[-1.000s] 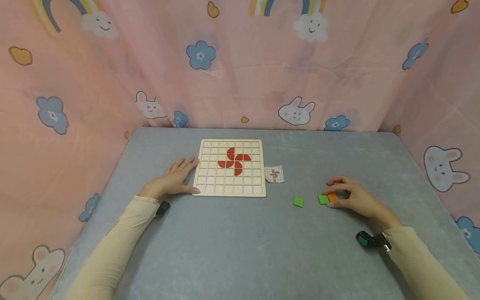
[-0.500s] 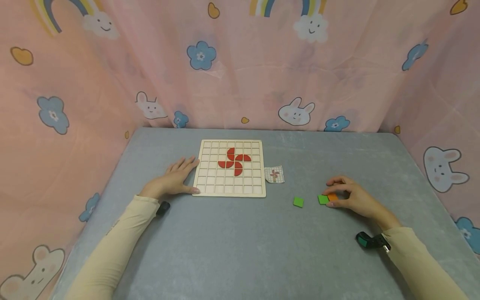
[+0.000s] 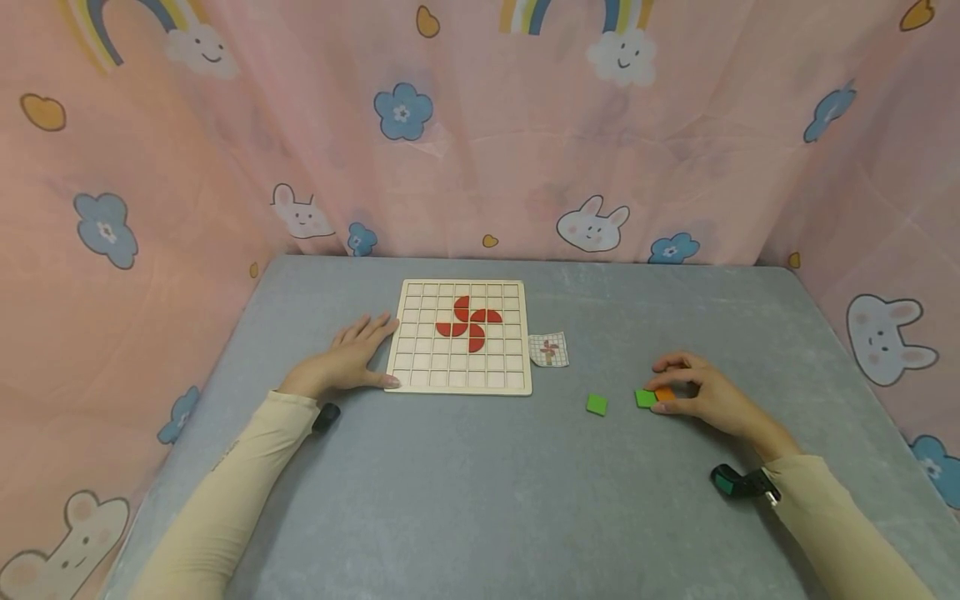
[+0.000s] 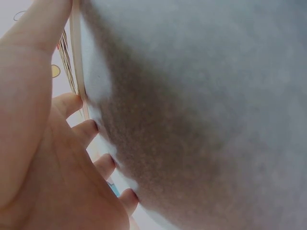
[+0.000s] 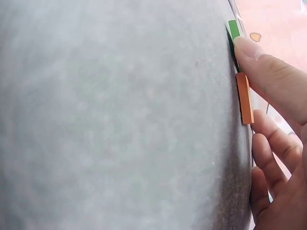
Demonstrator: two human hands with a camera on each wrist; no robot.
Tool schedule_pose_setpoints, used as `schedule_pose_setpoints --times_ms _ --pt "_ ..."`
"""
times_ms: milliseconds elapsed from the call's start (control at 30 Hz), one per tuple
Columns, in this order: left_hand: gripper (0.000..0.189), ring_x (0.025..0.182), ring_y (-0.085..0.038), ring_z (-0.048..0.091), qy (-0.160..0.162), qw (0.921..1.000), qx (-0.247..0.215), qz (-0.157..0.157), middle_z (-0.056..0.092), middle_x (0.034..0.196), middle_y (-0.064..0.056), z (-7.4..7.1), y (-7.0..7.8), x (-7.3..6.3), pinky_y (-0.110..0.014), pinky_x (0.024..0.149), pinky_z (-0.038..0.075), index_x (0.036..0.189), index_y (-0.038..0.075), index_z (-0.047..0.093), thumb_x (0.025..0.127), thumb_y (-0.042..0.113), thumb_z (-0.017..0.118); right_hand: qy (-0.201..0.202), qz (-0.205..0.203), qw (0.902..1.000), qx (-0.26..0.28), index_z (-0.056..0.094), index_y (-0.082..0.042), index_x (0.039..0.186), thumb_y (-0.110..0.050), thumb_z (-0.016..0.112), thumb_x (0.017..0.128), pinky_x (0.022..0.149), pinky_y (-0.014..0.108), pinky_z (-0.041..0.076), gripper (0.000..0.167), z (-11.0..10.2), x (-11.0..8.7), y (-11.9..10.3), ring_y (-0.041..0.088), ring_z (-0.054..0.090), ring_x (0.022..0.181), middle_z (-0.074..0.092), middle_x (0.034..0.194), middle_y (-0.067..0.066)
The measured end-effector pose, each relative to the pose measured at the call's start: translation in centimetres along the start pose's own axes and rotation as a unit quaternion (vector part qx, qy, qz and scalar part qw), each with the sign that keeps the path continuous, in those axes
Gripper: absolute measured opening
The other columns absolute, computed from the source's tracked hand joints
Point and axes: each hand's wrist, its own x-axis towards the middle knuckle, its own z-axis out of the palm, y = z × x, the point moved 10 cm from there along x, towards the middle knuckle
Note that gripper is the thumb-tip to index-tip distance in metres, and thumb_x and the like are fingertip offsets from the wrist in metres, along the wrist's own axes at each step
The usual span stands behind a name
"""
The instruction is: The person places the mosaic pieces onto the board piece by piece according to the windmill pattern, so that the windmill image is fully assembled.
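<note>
A pale wooden grid board point(image 3: 420, 363) lies flat, with several red quarter-round pieces point(image 3: 476, 337) set as a pinwheel. My left hand point(image 3: 341, 354) rests at its left side with fingers spread, thumb on the near corner and index finger at the edge. In the left wrist view its fingertips touch the grey surface. To the right, my right hand point(image 3: 705, 396) pinches a green square tile point(image 3: 644, 399) between thumb and index finger, low on the table. An orange tile point(image 3: 665, 393) sits against that green one, under the curled hand; the thumb point(image 5: 249, 50) lies over the green tile.
A small paper card point(image 3: 549, 349) with a printed pinwheel pattern lies beside the board's right edge. Another green tile point(image 3: 597, 405) lies between the card and my right hand. The grey table point(image 3: 480, 500) meets a pink patterned curtain point(image 3: 487, 167) at the back and sides.
My right thumb has crept slightly left along the green tile, which has barely shifted left. The left hand and the board stay in place.
</note>
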Motion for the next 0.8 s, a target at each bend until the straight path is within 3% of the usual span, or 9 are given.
schedule_pose_setpoints --times_ms 267,567,800 --pt "0.106 0.154 -0.045 -0.002 0.000 1.0000 0.003 -0.001 0.004 0.169 -0.015 0.0 -0.1 0.1 -0.067 0.120 0.005 0.160 0.012 0.012 0.083 0.051 0.074 0.004 0.003 1.0000 -0.002 0.078 -0.018 0.101 -0.018 0.084 0.078 0.091 0.007 0.027 0.024 -0.1 0.2 0.1 -0.004 0.041 0.109 0.058 0.118 0.005" --pt "0.107 0.154 -0.044 -0.002 -0.003 1.0000 0.006 -0.004 0.003 0.169 -0.014 0.2 -0.3 0.1 -0.066 0.120 0.005 0.160 0.013 0.011 0.083 0.051 0.074 -0.029 0.060 0.9977 -0.007 0.077 -0.021 0.105 -0.028 0.082 0.081 0.092 0.013 0.033 0.026 -0.3 0.7 0.6 -0.005 0.041 0.110 0.059 0.122 0.006" --pt "0.108 0.154 -0.045 -0.002 -0.002 1.0000 0.001 -0.002 0.002 0.169 -0.014 0.1 -0.3 0.2 -0.067 0.120 0.005 0.160 0.013 0.011 0.082 0.054 0.074 -0.037 0.081 0.9960 -0.008 0.077 -0.020 0.109 -0.033 0.080 0.082 0.091 0.015 0.035 0.030 -0.3 1.0 0.6 -0.001 0.044 0.110 0.061 0.123 0.004"
